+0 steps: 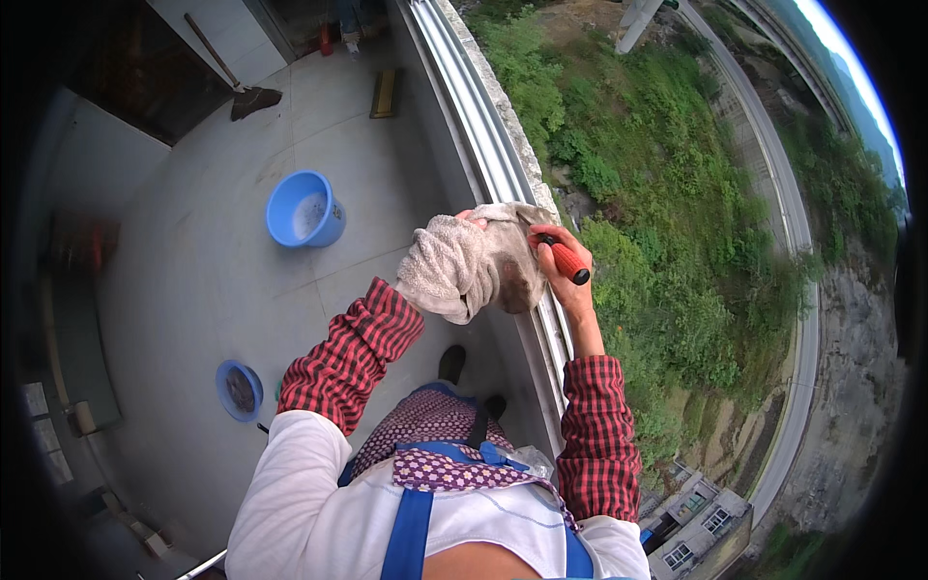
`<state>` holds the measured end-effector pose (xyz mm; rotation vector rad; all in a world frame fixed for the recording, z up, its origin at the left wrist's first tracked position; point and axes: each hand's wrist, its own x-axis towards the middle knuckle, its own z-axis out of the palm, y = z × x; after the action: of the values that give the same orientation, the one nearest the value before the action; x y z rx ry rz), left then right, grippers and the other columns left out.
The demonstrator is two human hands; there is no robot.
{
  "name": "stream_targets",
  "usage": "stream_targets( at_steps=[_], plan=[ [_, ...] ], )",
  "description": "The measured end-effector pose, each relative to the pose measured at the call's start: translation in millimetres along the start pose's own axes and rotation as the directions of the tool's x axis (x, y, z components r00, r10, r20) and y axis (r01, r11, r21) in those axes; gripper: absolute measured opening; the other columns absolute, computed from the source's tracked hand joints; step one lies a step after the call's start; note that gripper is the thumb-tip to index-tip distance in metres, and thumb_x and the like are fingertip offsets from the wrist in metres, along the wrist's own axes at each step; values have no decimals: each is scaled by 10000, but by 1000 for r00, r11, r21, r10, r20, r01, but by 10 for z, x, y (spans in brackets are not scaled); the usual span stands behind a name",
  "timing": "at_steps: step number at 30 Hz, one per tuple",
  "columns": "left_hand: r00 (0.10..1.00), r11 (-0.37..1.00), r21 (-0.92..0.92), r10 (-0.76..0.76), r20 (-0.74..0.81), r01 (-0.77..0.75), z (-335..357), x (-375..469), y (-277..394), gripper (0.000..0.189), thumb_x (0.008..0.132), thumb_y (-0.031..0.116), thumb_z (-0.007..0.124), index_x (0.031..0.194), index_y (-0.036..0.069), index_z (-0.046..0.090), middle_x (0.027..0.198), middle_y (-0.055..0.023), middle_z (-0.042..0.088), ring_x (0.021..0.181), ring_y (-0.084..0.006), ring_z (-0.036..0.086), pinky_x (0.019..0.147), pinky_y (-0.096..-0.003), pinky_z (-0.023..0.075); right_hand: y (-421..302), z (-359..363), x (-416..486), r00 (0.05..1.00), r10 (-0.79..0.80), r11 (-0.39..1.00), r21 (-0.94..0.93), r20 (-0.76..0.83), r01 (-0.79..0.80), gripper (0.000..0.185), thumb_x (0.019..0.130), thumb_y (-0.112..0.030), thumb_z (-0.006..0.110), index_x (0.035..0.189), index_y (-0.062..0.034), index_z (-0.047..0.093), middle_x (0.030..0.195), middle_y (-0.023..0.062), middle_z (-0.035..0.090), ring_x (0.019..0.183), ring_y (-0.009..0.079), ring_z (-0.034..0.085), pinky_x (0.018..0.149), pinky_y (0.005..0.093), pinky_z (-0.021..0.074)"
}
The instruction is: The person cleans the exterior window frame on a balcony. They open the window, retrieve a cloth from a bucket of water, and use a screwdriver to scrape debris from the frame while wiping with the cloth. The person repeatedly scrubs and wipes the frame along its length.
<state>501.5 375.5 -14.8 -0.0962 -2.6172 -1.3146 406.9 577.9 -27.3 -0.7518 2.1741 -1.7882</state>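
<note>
A damp, stained beige towel [453,272] is draped over my left hand [478,220] and bunched in its grip. Only the fingertips and a bit of wrist show past the cloth. My right hand [569,264] grips the red handle of a hand tool [568,261], which has a black butt end. Its working end is hidden by the fingers and towel, so I cannot tell its kind. Both hands are over the metal window track [475,98] on the ledge, the towel lying across it with a dark wet patch near my right hand.
On the tiled floor stand a blue bucket [306,210] with sudsy water and a small blue basin [239,391] holding something dark. A broom [254,101] leans by the far doorway. Past the rough outer ledge [507,109] is a steep drop to greenery and a road [786,210].
</note>
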Motion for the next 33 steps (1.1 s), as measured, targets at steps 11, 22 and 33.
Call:
stream_targets(
  at_steps=[11, 22, 33],
  plan=[
    [997, 994, -113, -12, -73, 3, 81, 151, -107, 330, 984, 295, 513, 1119, 12, 615, 802, -8, 620, 702, -62, 559, 675, -173, 466, -224, 458, 341, 879, -355, 695, -540, 317, 475, 216, 697, -211, 687, 658, -20, 595, 918, 143, 657, 862, 334, 578, 818, 408, 471],
    [872, 903, 162, 316, 375, -397, 971, -841, 419, 234, 1008, 265, 383, 1065, 163, 586, 741, -36, 574, 628, -173, 585, 534, -303, 478, -631, -286, -1665, 994, 108, 790, -607, -6, -90, 156, 696, -113, 645, 670, 39, 624, 774, 164, 671, 710, 310, 634, 710, 371, 509],
    [833, 829, -556, 269, 484, 56, 933, -739, 673, 177, 872, 183, 578, 1011, 124, 672, 1097, -51, 635, 967, -186, 614, 832, -300, 477, -709, -920, -1575, 783, 612, 783, -57, -115, -620, 178, 817, -140, 613, 815, 33, 655, 902, 93, 706, 733, 115, 611, 679, 262, 477]
  ],
)
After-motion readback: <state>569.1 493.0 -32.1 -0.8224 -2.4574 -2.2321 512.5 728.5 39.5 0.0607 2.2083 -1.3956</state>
